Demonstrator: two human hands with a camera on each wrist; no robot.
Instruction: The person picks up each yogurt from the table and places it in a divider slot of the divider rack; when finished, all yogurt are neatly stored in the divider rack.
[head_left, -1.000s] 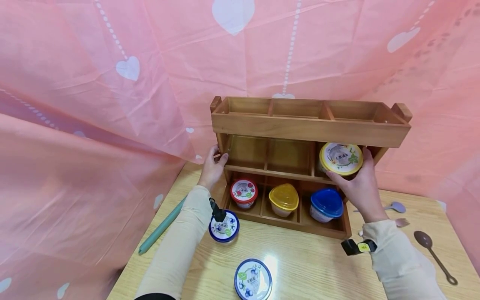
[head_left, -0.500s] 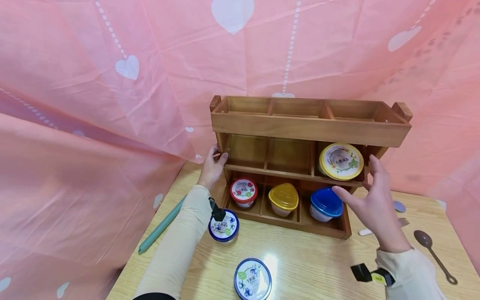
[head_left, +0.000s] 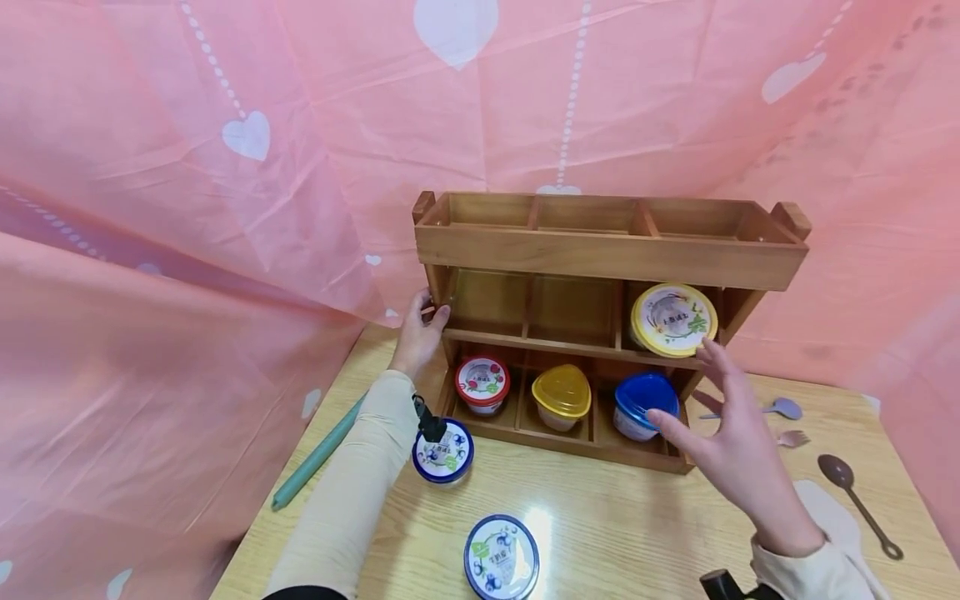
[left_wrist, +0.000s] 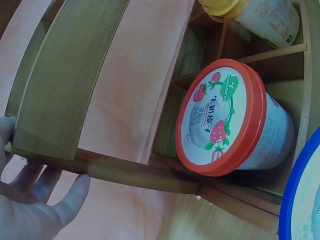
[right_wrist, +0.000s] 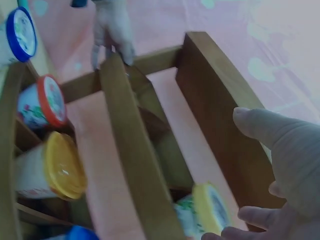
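Two hands, left hand grasping wooden rack, right hand released near yellow-lidded tub

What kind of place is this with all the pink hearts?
Probably a small staged tabletop corner, not a real shop: a pink plastic sheet with white hearts hangs all around as a backdrop, a light wooden table holds a three-tier wooden rack, and the rack holds lidded snack cups such as the yellow-rimmed round tub.
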